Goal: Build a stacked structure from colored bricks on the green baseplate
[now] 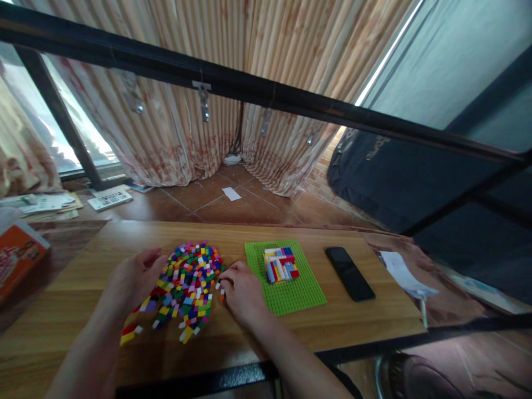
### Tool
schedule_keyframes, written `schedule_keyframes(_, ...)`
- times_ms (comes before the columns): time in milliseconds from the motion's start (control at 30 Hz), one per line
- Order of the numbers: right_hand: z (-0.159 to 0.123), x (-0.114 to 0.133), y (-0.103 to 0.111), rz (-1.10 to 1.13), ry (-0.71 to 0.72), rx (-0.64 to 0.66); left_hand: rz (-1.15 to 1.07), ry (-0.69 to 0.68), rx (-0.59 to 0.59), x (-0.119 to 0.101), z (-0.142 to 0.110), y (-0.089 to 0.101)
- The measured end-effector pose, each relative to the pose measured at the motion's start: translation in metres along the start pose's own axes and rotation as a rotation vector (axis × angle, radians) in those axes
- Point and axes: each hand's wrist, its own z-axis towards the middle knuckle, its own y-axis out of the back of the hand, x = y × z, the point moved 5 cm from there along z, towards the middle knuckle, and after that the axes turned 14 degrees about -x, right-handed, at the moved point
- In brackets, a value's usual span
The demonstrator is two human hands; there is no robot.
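Note:
A heap of small coloured bricks (187, 285) lies spread on the wooden table (332, 327). My left hand (133, 280) rests at the heap's left edge with its fingers curled loosely against the bricks. My right hand (241, 291) sits at the heap's right edge, fingers bent and pinched over a small brick by the pile. To the right lies a green baseplate (286, 296) carrying a block of stacked coloured bricks (281, 264).
A black phone (349, 273) lies right of the baseplate, a white paper slip (405, 274) beyond it. An orange box (16, 260) sits at far left. Curtains, a black rail and tiled floor lie behind the table.

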Motion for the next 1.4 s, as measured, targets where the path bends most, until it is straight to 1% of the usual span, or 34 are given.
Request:
schedule_keyframes(100, 0.003, -0.005, 0.002, 0.013, 0.012, -0.004, -0.003, 0.035, 0.073, -0.004, -0.002, -0.001)
schedule_keyframes(233, 0.003, -0.007, 0.003, 0.026, 0.04, -0.002, -0.016, 0.043, 0.085, -0.005, -0.003, 0.0)
schedule_keyframes(433, 0.001, -0.001, 0.003, 0.007, 0.088, 0.034, -0.007, 0.015, 0.079, -0.003, -0.003, -0.001)
schedule_keyframes(633, 0.0, -0.001, 0.0, -0.009, 0.053, 0.025, -0.012, 0.022, 0.08, -0.007, -0.006, 0.0)
schedule_keyframes(733, 0.0, -0.001, -0.002, -0.002, 0.012, 0.022, -0.02, 0.012, 0.073, -0.013, -0.008, 0.002)
schedule_keyframes(800, 0.0, -0.001, -0.002, 0.016, -0.027, 0.02, -0.029, 0.013, 0.034, -0.017, -0.01, 0.006)
schedule_keyframes(833, 0.0, -0.002, -0.002, 0.027, -0.044, 0.02, -0.035, 0.017, -0.005, -0.02, -0.011, 0.009)
schedule_keyframes(900, 0.001, -0.002, -0.002, 0.05, -0.066, 0.019, -0.066, 0.034, -0.123, -0.025, -0.013, 0.017)
schedule_keyframes(967, 0.001, -0.002, -0.003, 0.068, -0.075, 0.014, -0.148, 0.052, -0.247, -0.031, -0.017, 0.023)
schedule_keyframes(1033, 0.001, -0.003, -0.004, 0.084, -0.078, 0.004, -0.255, 0.02, -0.295, -0.039, -0.023, 0.023)
schedule_keyframes(1067, 0.0, -0.003, -0.004, 0.093, -0.077, -0.004, -0.304, -0.026, -0.282, -0.045, -0.027, 0.02)
schedule_keyframes(1133, -0.001, -0.003, -0.006, 0.109, -0.061, -0.02, -0.372, -0.174, -0.204, -0.06, -0.035, 0.01)
schedule_keyframes(1200, -0.003, -0.002, -0.008, 0.123, -0.022, -0.035, -0.392, -0.323, -0.116, -0.074, -0.044, -0.002)
schedule_keyframes(1233, -0.003, -0.001, -0.009, 0.128, 0.002, -0.043, -0.389, -0.372, -0.08, -0.078, -0.048, -0.008)
schedule_keyframes(1300, -0.004, 0.001, -0.011, 0.135, 0.047, -0.051, -0.367, -0.429, -0.011, -0.084, -0.054, -0.019)
schedule_keyframes(1400, -0.004, 0.001, -0.012, 0.135, 0.071, -0.051, -0.323, -0.448, 0.052, -0.085, -0.057, -0.029)
